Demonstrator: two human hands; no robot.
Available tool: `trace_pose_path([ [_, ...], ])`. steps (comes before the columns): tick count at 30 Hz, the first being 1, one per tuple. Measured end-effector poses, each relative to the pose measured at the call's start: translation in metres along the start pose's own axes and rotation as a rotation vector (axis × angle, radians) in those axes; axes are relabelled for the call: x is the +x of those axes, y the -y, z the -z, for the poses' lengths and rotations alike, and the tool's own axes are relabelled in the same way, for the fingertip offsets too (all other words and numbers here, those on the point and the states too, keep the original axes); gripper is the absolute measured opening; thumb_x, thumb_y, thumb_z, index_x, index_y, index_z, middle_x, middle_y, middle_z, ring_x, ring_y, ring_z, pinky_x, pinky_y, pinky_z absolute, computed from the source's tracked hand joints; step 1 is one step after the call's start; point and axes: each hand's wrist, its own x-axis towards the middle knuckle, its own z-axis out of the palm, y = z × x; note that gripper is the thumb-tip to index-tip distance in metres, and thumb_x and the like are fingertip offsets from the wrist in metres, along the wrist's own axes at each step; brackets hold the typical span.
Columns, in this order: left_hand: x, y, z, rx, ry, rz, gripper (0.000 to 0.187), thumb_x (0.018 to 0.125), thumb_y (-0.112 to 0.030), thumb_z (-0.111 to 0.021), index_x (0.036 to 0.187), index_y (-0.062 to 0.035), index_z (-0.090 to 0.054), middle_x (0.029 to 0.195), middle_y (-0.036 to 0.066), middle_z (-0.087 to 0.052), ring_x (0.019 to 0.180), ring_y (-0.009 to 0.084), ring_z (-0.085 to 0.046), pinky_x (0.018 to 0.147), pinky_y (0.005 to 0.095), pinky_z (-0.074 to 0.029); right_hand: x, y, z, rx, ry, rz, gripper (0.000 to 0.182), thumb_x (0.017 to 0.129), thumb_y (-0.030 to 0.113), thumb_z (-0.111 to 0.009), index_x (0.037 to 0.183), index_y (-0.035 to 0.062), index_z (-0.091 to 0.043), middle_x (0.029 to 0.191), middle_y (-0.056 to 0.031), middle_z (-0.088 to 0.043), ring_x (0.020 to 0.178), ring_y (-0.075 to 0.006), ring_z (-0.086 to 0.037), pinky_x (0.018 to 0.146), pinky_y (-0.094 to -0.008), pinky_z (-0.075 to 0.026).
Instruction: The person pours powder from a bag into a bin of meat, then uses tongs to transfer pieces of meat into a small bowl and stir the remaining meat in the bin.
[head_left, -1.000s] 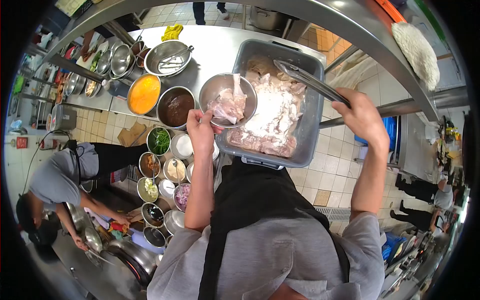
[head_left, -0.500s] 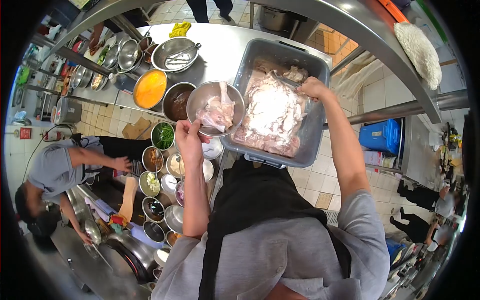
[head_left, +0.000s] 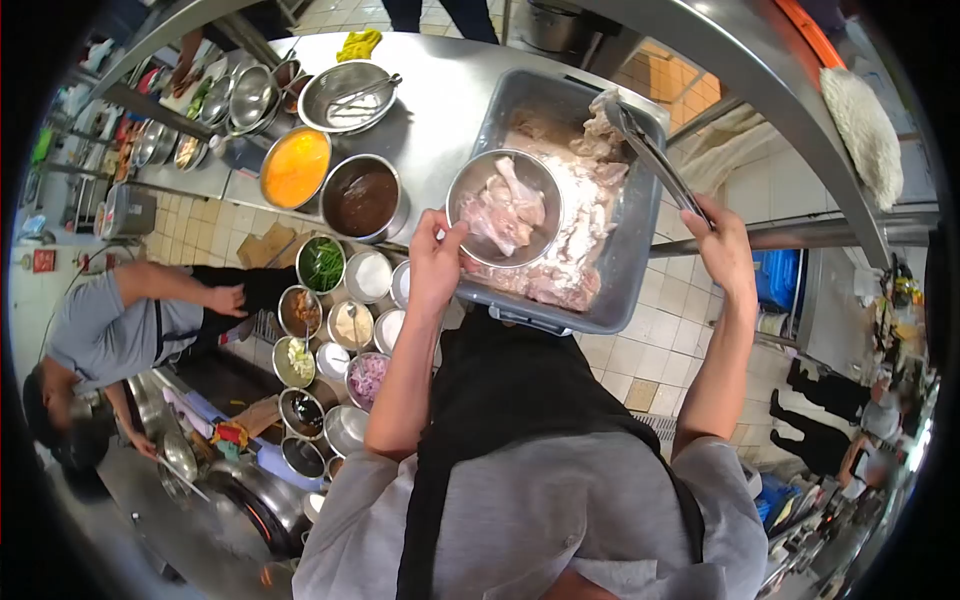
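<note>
My left hand [head_left: 437, 255] is closed on the rim of a metal bowl [head_left: 552, 222], which hangs over the left part of a grey plastic tub [head_left: 640, 240]. In the bowl lie pieces of raw chicken [head_left: 505, 210], one with its leg bone pointing up. My right hand [head_left: 722, 245], at the tub's right side, grips a pair of metal tongs [head_left: 665, 165]. The tongs' far end meets a pale piece of meat [head_left: 602, 125], raised at the tub's back right. More raw meat [head_left: 565, 285], partly covered with white powder, fills the tub below.
Left of the tub stand a pot of brown sauce [head_left: 362, 200], a bowl of orange liquid [head_left: 296, 165] and a metal bowl with a utensil [head_left: 348, 97]. Several small ingredient bowls, one with chopped greens [head_left: 322, 264], sit by my left forearm. A co-worker [head_left: 120, 320] stands at the left.
The bowl in my left hand has moved right, over the tub. My right hand has drawn back to the right and down, and the tongs now hold up a piece of meat.
</note>
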Motion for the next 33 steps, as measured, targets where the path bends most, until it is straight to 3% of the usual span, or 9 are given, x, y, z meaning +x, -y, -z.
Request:
trace_pose_path([
  [8, 0.017, 0.026, -0.032, 0.077, 0.135, 0.083, 0.019, 0.104, -0.008, -0.064, 0.095, -0.0081, -0.047, 0.083, 0.007, -0.062, 0.051, 0.0119, -0.060, 0.044, 0.0257, -0.050, -0.073, 0.021, 0.042, 0.109, -0.004, -0.276, 0.041, 0.097, 0.017, -0.075, 0.132, -0.0047, -0.069, 0.085, -0.0010, -0.061, 0.073, -0.0099, -0.048, 0.070, -0.0258, -0.044],
  [11, 0.019, 0.024, -0.039, 0.103, 0.139, 0.105, 0.019, 0.104, -0.009, -0.064, 0.096, -0.0080, -0.047, 0.083, 0.006, -0.062, 0.051, 0.0115, -0.060, 0.043, 0.0260, -0.050, -0.087, 0.016, 0.032, 0.233, 0.064, -0.185, 0.040, 0.098, 0.016, -0.075, 0.131, -0.0052, -0.068, 0.086, -0.0017, -0.062, 0.075, -0.0099, -0.049, 0.070, -0.0255, -0.044],
  [14, 0.016, 0.020, -0.047, 0.135, 0.131, 0.042, 0.024, 0.105, -0.012, -0.065, 0.092, -0.0072, -0.046, 0.069, 0.003, -0.056, 0.049, 0.0127, -0.061, 0.043, 0.0275, -0.047, -0.082, 0.019, 0.013, 0.217, 0.246, -0.147, 0.038, 0.099, 0.015, -0.074, 0.131, -0.0048, -0.067, 0.090, -0.0081, -0.070, 0.079, -0.0137, -0.055, 0.074, -0.0326, -0.049],
  [15, 0.015, 0.017, -0.048, 0.150, 0.129, 0.048, 0.023, 0.105, -0.012, -0.064, 0.092, -0.0071, -0.046, 0.070, 0.004, -0.057, 0.049, 0.0126, -0.061, 0.043, 0.0275, -0.047, -0.079, 0.019, 0.002, 0.211, 0.309, -0.132, 0.038, 0.099, 0.016, -0.073, 0.130, -0.0048, -0.067, 0.091, -0.0101, -0.071, 0.079, -0.0147, -0.057, 0.074, -0.0343, -0.050],
  [16, 0.012, 0.012, -0.049, 0.165, 0.128, 0.055, 0.023, 0.105, -0.012, -0.064, 0.091, -0.0071, -0.046, 0.071, 0.005, -0.057, 0.049, 0.0126, -0.061, 0.043, 0.0275, -0.047, -0.075, 0.018, -0.014, 0.164, 0.289, -0.063, 0.035, 0.099, 0.015, -0.072, 0.128, -0.0038, -0.068, 0.090, -0.0175, -0.072, 0.077, -0.0228, -0.062, 0.076, -0.0385, -0.051],
  [20, 0.009, 0.011, -0.039, 0.099, 0.112, 0.147, 0.020, 0.104, -0.009, -0.064, 0.096, -0.0076, -0.046, 0.083, 0.007, -0.060, 0.049, 0.0128, -0.060, 0.042, 0.0269, -0.051, -0.074, 0.024, -0.010, 0.058, 0.197, -0.065, 0.030, 0.096, 0.012, -0.070, 0.122, -0.0028, -0.069, 0.086, -0.0224, -0.068, 0.077, -0.0360, -0.064, 0.076, -0.0422, -0.051],
  [24, 0.008, 0.021, -0.031, 0.066, 0.082, 0.114, 0.020, 0.104, -0.009, -0.064, 0.096, -0.0074, -0.046, 0.081, 0.007, -0.060, 0.048, 0.0137, -0.060, 0.042, 0.0279, -0.052, -0.078, 0.052, 0.022, -0.112, 0.345, -0.028, 0.028, 0.094, 0.012, -0.069, 0.118, -0.0029, -0.069, 0.091, -0.0255, -0.070, 0.087, -0.0447, -0.068, 0.080, -0.0481, -0.053],
  [27, 0.006, 0.019, -0.031, 0.107, 0.087, 0.080, 0.021, 0.104, -0.009, -0.064, 0.095, -0.0072, -0.046, 0.079, 0.007, -0.060, 0.049, 0.0142, -0.061, 0.042, 0.0281, -0.052, -0.076, 0.039, -0.005, -0.281, 0.450, 0.144, 0.029, 0.095, 0.015, -0.068, 0.118, -0.0022, -0.069, 0.098, -0.0264, -0.072, 0.097, -0.0465, -0.069, 0.087, -0.0524, -0.054],
  [33, 0.005, 0.023, -0.028, 0.095, 0.090, 0.105, 0.022, 0.103, -0.009, -0.065, 0.095, -0.0072, -0.045, 0.079, 0.008, -0.060, 0.050, 0.0149, -0.062, 0.042, 0.0275, -0.052, -0.068, 0.045, -0.047, -0.392, 0.484, 0.058, 0.030, 0.097, 0.022, -0.066, 0.115, -0.0024, -0.067, 0.112, -0.0264, -0.070, 0.107, -0.0472, -0.067, 0.093, -0.0542, -0.053],
])
